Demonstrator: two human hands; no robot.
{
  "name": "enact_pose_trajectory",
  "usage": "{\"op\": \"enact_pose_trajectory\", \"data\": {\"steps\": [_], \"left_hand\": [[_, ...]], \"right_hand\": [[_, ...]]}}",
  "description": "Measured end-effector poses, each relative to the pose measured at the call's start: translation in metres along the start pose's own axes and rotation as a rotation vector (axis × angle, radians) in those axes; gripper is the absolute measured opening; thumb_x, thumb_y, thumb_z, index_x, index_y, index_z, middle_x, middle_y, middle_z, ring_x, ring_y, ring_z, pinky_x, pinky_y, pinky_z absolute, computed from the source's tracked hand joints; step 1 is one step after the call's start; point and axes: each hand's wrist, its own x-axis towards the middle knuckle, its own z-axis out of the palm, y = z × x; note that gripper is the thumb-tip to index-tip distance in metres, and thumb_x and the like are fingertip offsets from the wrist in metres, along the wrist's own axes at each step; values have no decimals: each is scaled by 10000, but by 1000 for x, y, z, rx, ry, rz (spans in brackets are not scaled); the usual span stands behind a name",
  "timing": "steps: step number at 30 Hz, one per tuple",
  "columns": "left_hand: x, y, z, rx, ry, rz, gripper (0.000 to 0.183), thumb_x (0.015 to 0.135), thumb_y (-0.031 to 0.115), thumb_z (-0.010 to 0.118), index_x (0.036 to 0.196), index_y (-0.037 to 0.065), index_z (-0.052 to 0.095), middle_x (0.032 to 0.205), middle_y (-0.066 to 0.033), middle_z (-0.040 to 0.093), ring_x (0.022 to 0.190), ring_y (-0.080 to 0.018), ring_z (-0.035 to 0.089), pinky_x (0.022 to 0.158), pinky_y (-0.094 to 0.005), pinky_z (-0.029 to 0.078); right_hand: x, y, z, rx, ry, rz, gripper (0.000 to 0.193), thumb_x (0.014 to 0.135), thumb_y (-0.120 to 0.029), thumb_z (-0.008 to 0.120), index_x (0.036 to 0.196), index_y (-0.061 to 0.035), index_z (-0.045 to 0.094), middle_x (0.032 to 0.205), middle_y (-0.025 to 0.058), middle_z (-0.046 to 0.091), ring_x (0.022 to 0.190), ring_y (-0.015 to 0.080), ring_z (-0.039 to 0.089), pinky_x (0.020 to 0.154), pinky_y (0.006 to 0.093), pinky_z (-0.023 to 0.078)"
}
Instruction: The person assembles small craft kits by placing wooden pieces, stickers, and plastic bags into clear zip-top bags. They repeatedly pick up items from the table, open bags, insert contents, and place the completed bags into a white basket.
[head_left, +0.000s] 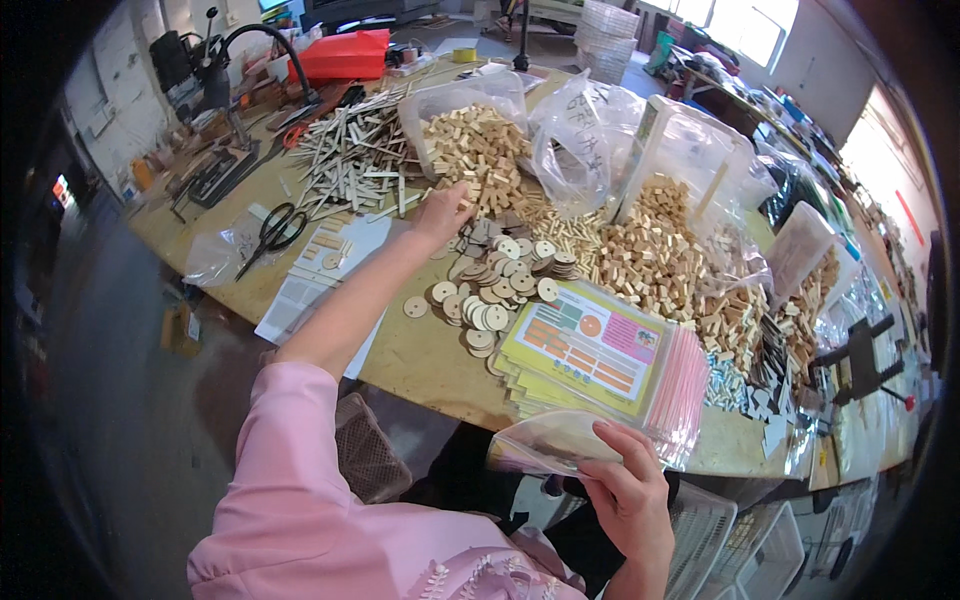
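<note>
The right hand (628, 487) holds the clear bag (540, 447) in a narrow grip at the near edge of the table (420, 362), apparently so its mouth gapes, while the left hand (443, 213), grip contents indeterminable, meets separately heaped wooden blocks (475, 140).

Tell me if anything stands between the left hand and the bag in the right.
Wooden discs and stacked sheets lie low on the table between left hand and bag; nothing visible blocks the way above.

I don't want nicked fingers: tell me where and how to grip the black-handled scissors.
Take the black-handled scissors by their loops, probably best from the right: they lie with loops toward the upper right of the view, blades pointing lower left.
</note>
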Motion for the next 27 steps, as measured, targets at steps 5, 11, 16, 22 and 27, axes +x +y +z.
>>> {"op": "enact_pose_trajectory", "data": {"steps": [5,11,16,22,27], "left_hand": [[1,-7,-3,-62,65,-27,222,863,196,725,979,45,613,880,-140,706,759,-297,705,688,-390,539],[-10,22,-38,-958,-325,-325,132,925,142,714,982,107,600,796,8,637,592,-56,560,520,-217,453],[-40,128,-87,-1109,-488,-332,106,947,124,697,1003,140,608,772,45,592,611,-9,523,492,-138,379],[-96,229,-145,-930,-841,-93,110,914,62,688,1009,84,638,842,29,640,712,-41,581,579,-195,435],[-128,276,-142,-627,-848,334,164,872,79,723,1021,42,665,841,-11,669,767,-93,624,685,-248,492]], "right_hand": [[-3,0,-6,7,9,-50,193,730,6,770,901,-21,683,1277,186,613,1155,393,597,915,443,535],[-9,3,-10,5,20,-27,189,735,-2,768,900,-11,676,1267,195,613,1150,398,596,915,444,530],[-5,4,-14,-8,20,-24,169,743,-1,749,896,-13,676,1262,195,612,1159,394,591,940,436,519],[0,-3,-17,-8,-12,-53,146,743,-1,739,862,-13,656,1287,195,589,1210,389,561,964,428,511],[-7,-1,-21,0,32,-71,153,741,-6,739,866,-14,652,1306,219,567,1234,402,542,975,427,505]]}}
